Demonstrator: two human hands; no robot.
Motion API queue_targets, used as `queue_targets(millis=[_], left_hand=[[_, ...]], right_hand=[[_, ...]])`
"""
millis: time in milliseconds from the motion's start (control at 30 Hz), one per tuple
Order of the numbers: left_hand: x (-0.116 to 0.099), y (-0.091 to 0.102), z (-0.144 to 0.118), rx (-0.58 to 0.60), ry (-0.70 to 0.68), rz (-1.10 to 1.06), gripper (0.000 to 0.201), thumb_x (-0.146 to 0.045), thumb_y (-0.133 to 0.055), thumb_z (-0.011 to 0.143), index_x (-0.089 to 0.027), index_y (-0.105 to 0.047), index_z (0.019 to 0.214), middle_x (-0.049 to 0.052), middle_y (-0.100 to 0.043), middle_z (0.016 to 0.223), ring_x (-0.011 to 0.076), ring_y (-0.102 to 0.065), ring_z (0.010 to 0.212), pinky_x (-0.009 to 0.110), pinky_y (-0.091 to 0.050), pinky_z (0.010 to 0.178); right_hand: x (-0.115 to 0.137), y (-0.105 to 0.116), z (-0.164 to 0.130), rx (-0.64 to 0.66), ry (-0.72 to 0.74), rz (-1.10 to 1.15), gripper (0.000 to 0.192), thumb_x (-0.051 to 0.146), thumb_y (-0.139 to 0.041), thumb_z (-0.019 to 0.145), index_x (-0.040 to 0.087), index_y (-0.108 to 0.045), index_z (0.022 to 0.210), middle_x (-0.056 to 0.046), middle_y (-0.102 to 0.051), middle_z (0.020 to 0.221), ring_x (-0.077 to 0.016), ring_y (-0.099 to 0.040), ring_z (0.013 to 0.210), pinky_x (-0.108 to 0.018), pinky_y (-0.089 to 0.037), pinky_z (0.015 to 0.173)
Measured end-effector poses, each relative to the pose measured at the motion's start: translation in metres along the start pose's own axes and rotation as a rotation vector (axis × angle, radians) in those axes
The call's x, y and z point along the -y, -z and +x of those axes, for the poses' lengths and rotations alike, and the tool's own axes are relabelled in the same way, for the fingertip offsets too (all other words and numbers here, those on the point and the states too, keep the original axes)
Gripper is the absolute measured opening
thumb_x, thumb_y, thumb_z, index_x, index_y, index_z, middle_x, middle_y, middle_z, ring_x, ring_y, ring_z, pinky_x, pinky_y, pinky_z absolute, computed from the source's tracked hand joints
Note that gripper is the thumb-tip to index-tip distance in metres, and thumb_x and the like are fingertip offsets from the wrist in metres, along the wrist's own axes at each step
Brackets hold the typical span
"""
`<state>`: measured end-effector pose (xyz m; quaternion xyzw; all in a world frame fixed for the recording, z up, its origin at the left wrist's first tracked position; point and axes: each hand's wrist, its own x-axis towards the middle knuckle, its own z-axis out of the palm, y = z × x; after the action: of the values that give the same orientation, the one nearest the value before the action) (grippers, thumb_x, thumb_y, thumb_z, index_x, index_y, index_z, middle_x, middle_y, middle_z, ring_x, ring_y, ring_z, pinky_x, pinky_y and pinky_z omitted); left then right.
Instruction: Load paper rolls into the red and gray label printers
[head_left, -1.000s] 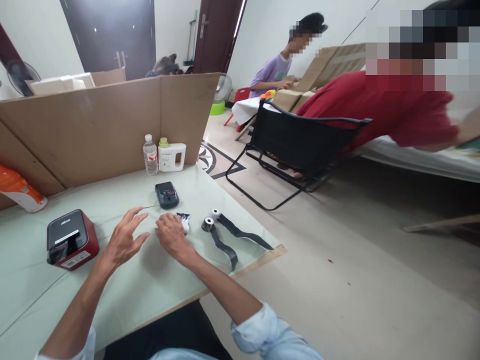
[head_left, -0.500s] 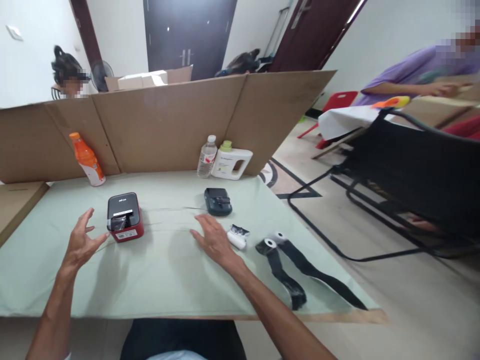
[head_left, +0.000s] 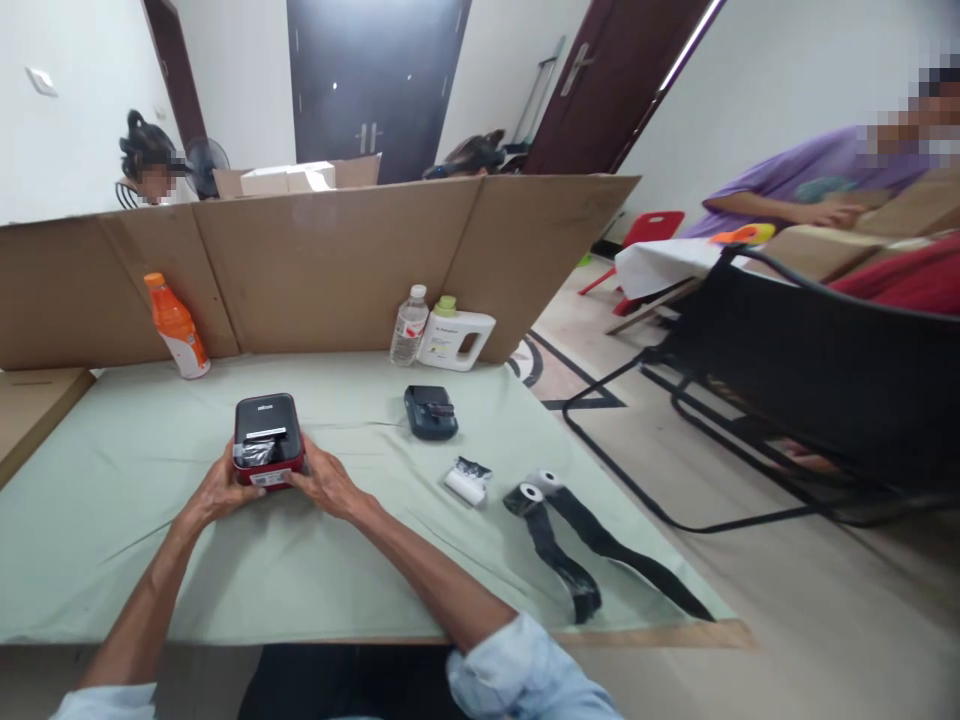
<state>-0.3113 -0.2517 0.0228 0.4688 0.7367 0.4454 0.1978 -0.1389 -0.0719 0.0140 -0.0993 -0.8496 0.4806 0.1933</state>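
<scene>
My left hand [head_left: 217, 490] and my right hand [head_left: 328, 480] are holding the red and black printer [head_left: 267, 428] between them, one on each side. It is at the left part of the worktop [head_left: 360, 590]; if it is lifted a little, I cannot tell. To the right there are a small dark device [head_left: 431, 413], a white roll [head_left: 465, 488] and two long black strips [head_left: 553, 548]. Behind the printer, an orange bottle [head_left: 178, 325] is near the cardboard wall [head_left: 330, 270].

Red boxy device [head_left: 268, 440], black-topped; upright; left of view's centre
</scene>
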Motion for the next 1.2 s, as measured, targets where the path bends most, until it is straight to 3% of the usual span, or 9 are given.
queue_targets(millis=[267,433,533,700,900,1200], left_hand=[[-0.049,-0.09,0.039,0.133,-0.164,-0.118,0.107,-0.034,-0.085,0.07,-0.019,-0.031,0.161,0.016,-0.062,0.147,0.0366,-0.062,0.131,0.052,-0.051,0.111],[-0.043,-0.117,0.044,0.109,-0.156,-0.029,0.106,-0.03,-0.082,0.073,-0.02,-0.027,0.163,0.018,-0.056,0.152,0.0387,-0.058,0.136,0.056,-0.049,0.113],[-0.034,-0.114,0.04,0.093,-0.179,0.057,0.107,-0.036,-0.083,0.076,-0.022,-0.025,0.165,0.02,-0.048,0.16,0.0411,-0.05,0.145,0.059,-0.045,0.118],[-0.033,-0.089,0.044,0.049,-0.193,0.192,0.113,-0.047,-0.085,0.078,-0.023,-0.022,0.168,0.023,-0.034,0.169,0.0421,-0.042,0.153,0.058,-0.05,0.115],[-0.046,-0.068,0.062,0.1,-0.269,0.321,0.09,-0.044,-0.091,0.071,-0.027,-0.054,0.152,0.02,-0.032,0.171,0.0423,-0.046,0.151,0.059,-0.048,0.117],[-0.047,-0.068,0.059,0.097,-0.317,0.306,0.077,-0.044,-0.089,0.076,-0.026,-0.061,0.146,0.02,-0.026,0.173,0.0445,-0.045,0.151,0.062,-0.046,0.119]], right_hand=[[-0.031,0.077,-0.067,-0.143,-0.079,0.039,0.077,0.03,-0.069,0.093,0.027,-0.038,0.163,-0.01,-0.068,0.143,-0.0314,-0.067,0.125,-0.05,-0.052,0.109],[-0.055,0.086,-0.077,-0.19,-0.025,0.074,0.082,0.037,-0.072,0.093,0.024,-0.034,0.165,-0.012,-0.059,0.155,-0.0319,-0.058,0.14,-0.052,-0.046,0.118],[-0.068,0.076,-0.079,-0.265,-0.001,0.056,0.084,0.044,-0.073,0.093,0.024,-0.034,0.165,-0.014,-0.053,0.16,-0.0326,-0.052,0.146,-0.053,-0.042,0.122],[-0.082,0.061,-0.084,-0.347,-0.002,-0.006,0.084,0.053,-0.071,0.095,0.022,-0.035,0.164,-0.016,-0.053,0.159,-0.0343,-0.051,0.147,-0.053,-0.043,0.122],[-0.084,0.061,-0.085,-0.355,0.017,-0.086,0.085,0.052,-0.07,0.096,0.021,-0.032,0.165,-0.017,-0.054,0.157,-0.0348,-0.055,0.144,-0.053,-0.047,0.119],[-0.088,0.058,-0.085,-0.384,0.034,-0.136,0.093,0.054,-0.07,0.096,0.021,-0.023,0.169,-0.018,-0.043,0.166,-0.0343,-0.041,0.155,-0.055,-0.039,0.126]])
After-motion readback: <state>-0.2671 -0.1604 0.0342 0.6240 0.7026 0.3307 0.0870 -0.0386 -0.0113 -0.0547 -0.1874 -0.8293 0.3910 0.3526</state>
